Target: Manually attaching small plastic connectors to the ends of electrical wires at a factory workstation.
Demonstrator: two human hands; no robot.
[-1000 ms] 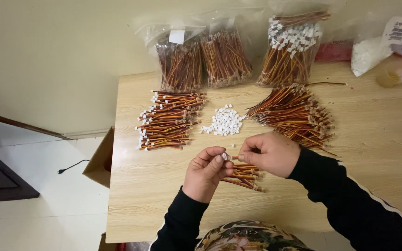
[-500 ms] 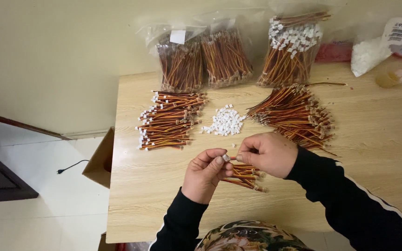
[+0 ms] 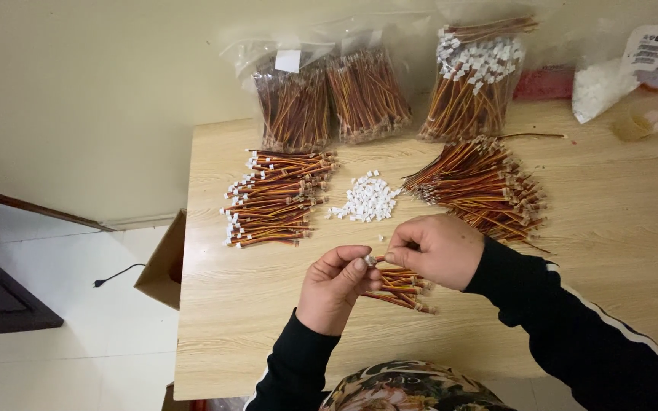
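Over the front of a wooden table (image 3: 611, 228), my left hand (image 3: 334, 288) pinches a small white plastic connector (image 3: 370, 260) between thumb and fingers. My right hand (image 3: 437, 249) meets it from the right, fingers closed on the end of a short red, yellow and brown wire. Beneath the hands lies a small bunch of the same wires (image 3: 401, 288). A heap of loose white connectors (image 3: 367, 199) sits just beyond the hands.
A stack of wires with white ends (image 3: 276, 196) lies at the left, a pile of bare wires (image 3: 485, 186) at the right. Clear bags of wires (image 3: 329, 99) (image 3: 474, 80) lean on the wall. A cardboard box (image 3: 163, 262) stands on the floor at the left.
The hands stay close together over the small bunch; the fingers shift only slightly at the connector. The piles have not moved.
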